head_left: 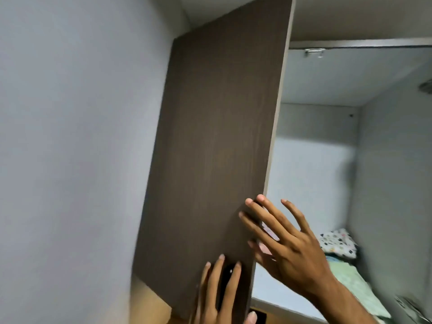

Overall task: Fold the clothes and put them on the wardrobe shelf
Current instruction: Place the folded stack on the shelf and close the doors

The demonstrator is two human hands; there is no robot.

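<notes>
clothes [350, 274] – only ones i can spot are already inside the wardrobe, low on the right: a light green folded piece lying flat, plus a white bit with dark and coloured spots [337, 243] sitting just behind it (could be a pillow or a folded top, can't tell). nothing is in either hand rn.

both hands are on the wardrobe door [217, 146], the dark brown wood-look panel standing open w/ its edge toward the camera. left hand [218, 298] is flat on the outer face near the bottom, fingers spread either side of a dark handle-ish thing, not rly clamping anything. right hand [287, 242] has its fingers splayed wide, tips curling round the door's free edge – so a loose open hold on the edge, not a fist.

progress-wise, imo some folding and stacking looks done since there's stuff lying inside. whether more clothes are waiting somewhere, no idea – none show outside the wardrobe. can't tell if the door's going open or shut either, the frame's blurry.

upper part of the wardrobe interior [327, 90] is bare pale panels w/ 1 small metal fitting [314, 52] up by the top rail.

brands/labels/writing: 0 readable. no tags, no logos.
</notes>
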